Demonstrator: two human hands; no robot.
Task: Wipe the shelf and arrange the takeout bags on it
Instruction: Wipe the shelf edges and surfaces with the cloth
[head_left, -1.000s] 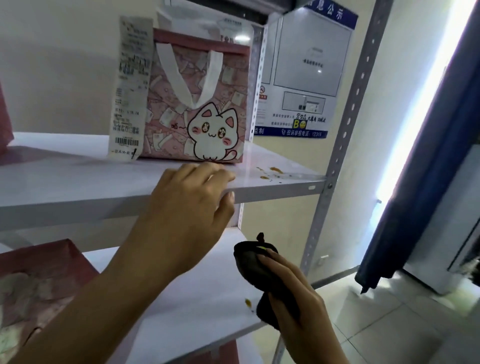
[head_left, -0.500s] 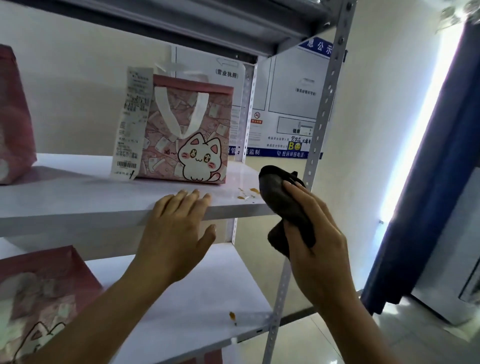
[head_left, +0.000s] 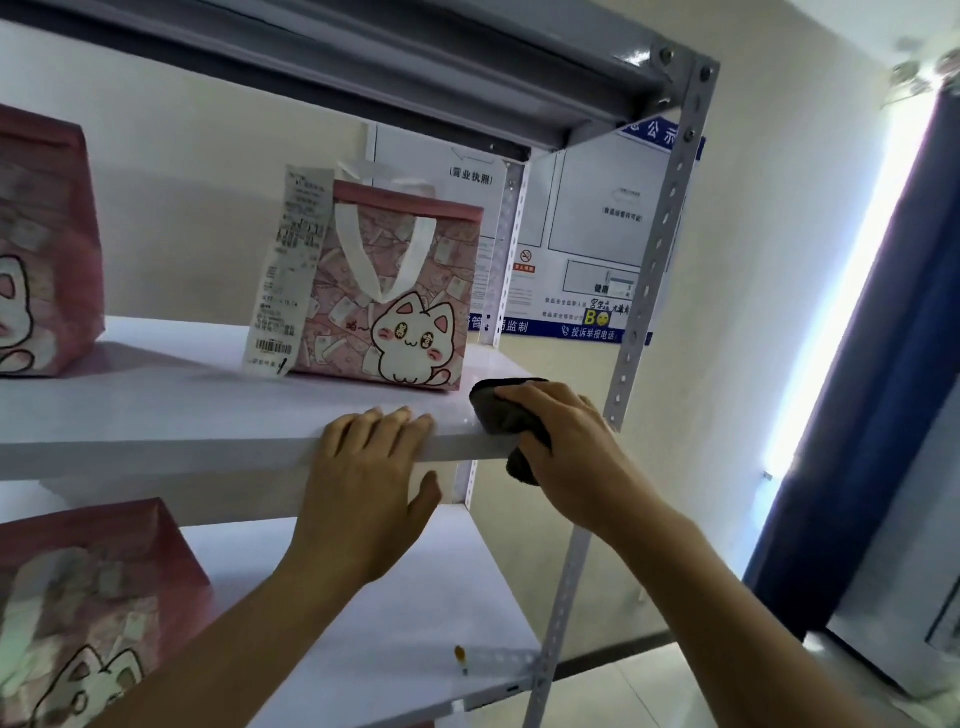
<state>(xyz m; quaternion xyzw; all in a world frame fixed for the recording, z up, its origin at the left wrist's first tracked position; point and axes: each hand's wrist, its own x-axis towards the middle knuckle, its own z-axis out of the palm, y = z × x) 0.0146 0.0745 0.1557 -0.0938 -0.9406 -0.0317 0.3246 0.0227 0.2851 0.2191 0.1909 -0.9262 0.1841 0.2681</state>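
Note:
A white shelf board (head_left: 156, 415) holds a pink takeout bag with a white cat (head_left: 395, 296) and a long receipt (head_left: 285, 280) hanging at its left. My right hand (head_left: 566, 447) grips a dark cloth (head_left: 501, 410) and presses it on the board's right front corner, just right of the bag. My left hand (head_left: 363, 478) rests on the board's front edge, fingers straight over the top, thumb below. A second pink bag (head_left: 41, 249) stands at the far left of the same board. A third pink bag (head_left: 88, 613) sits on the lower board (head_left: 374, 597).
A perforated grey upright (head_left: 644, 291) carries the shelves at the right front. A small orange spot (head_left: 460, 656) marks the lower board's front edge. A notice board (head_left: 597, 234) hangs on the wall behind. A blue curtain (head_left: 857, 415) hangs at the right.
My right hand has risen with the cloth from below the shelf and set it on the board's right corner, over the orange spots seen earlier. My left hand stays on the front edge.

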